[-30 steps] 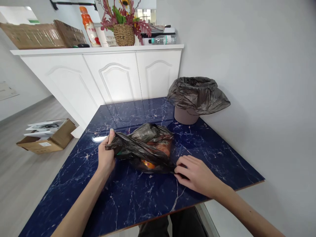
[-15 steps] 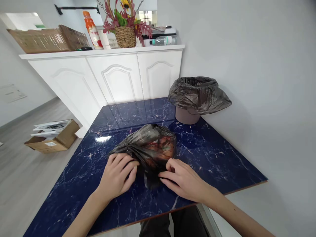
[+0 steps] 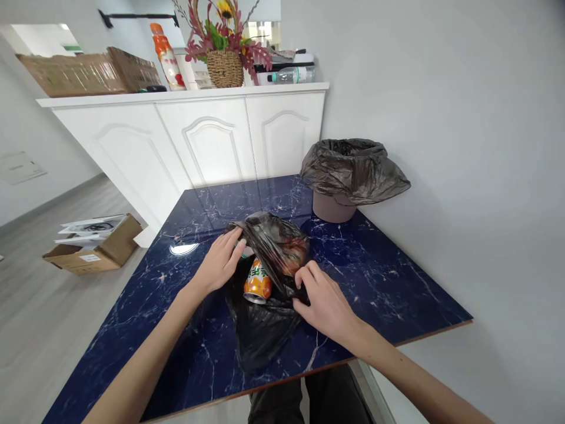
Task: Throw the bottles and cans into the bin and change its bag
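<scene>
A black plastic bag (image 3: 276,235) lies on the blue marbled table, its mouth open toward me. An orange, green and white can (image 3: 258,282) lies in the opening, its metal end facing me. Something reddish shows through the bag's thin film on the right. My left hand (image 3: 220,259) pinches the upper left edge of the bag, lifting it beside the can. My right hand (image 3: 324,300) is closed on the bag's right edge. Part of a pale item shows above the can, mostly hidden by the film.
A bin (image 3: 334,207) lined with a black bag stands at the table's back right, against the wall. Behind the table, a white cabinet (image 3: 212,147) carries a flower basket (image 3: 225,68), bottles and a cardboard box. An open carton (image 3: 101,253) sits on the floor at left.
My left hand has moved up and away from me, pulling the bag's edge back. The can has come into view, and the near flap of the bag now lies spread toward me.
</scene>
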Motion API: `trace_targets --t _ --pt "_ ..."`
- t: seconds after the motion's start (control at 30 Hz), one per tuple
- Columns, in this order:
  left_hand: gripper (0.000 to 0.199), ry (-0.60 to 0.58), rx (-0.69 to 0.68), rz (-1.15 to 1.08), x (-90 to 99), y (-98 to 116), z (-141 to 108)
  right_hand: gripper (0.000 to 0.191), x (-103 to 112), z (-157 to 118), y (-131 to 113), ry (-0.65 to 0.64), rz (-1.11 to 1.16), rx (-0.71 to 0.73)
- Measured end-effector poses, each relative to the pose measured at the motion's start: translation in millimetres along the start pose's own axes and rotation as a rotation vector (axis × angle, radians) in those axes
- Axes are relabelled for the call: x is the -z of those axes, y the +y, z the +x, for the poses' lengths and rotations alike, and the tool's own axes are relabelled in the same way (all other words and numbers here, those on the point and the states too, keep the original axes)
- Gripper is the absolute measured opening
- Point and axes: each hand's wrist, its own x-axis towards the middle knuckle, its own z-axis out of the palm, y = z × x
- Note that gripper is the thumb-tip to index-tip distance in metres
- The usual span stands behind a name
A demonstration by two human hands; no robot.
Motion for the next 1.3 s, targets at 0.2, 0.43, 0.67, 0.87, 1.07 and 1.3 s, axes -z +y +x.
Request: trace_targets --t 0.2,0.43,0.67,0.87,1.07,1.3 --pt "0.051 0.169 0.081 0.021 0.3 2.5 11.9 0.017 8.2 7.6 31.5 -0.070 0.466 -0.145" --pt "0.054 0.026 0.072 0.195 9.5 78.1 -60.1 0.014 1.8 7.0 45.0 -0.043 0.609 -0.192" --pt "0.067 -0.094 0.169 0.214 11.6 85.0 -88.4 0.021 -7.4 -2.8 45.5 -0.038 0.486 -0.108" --pt "0.062 0.099 0.277 -0.126 73.4 58.8 -79.5 0.022 -6.4 -3.5 46.0 -0.035 0.501 -0.114" --pt "0.073 0.433 0.662 -0.418 107.3 24.4 -74.1 0.024 -6.5 -3.5 46.0 -0.030 0.492 -0.095" --pt "0.079 0.537 0.939 -0.108 109.2 -44.5 -77.1 0.024 -3.1 -2.9 43.0 -0.034 0.495 -0.106"
